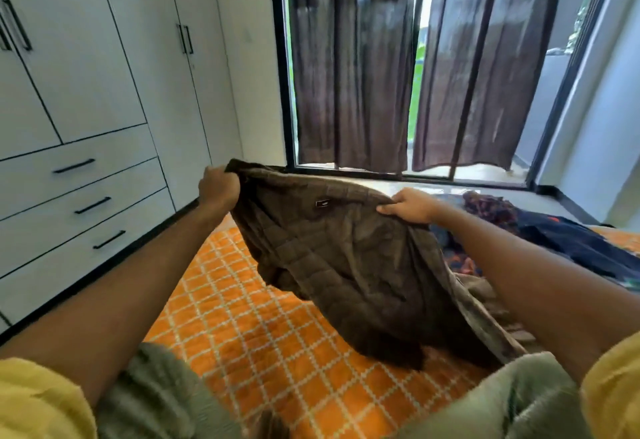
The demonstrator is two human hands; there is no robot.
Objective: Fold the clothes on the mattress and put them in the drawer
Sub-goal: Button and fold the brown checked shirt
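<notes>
One head-worn wide-angle view looks forward and down along both outstretched arms, close over the orange lattice-patterned quilted mattress (263, 317), facing the dark-curtained window (398, 67).

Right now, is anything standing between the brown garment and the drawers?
Nothing visible. Both hands, left and right, hold the brown garment above the orange cover; the drawers at left are all closed.

Yellow short sleeves (38, 400), bare forearms, grey-green trousers (156, 393).
</notes>
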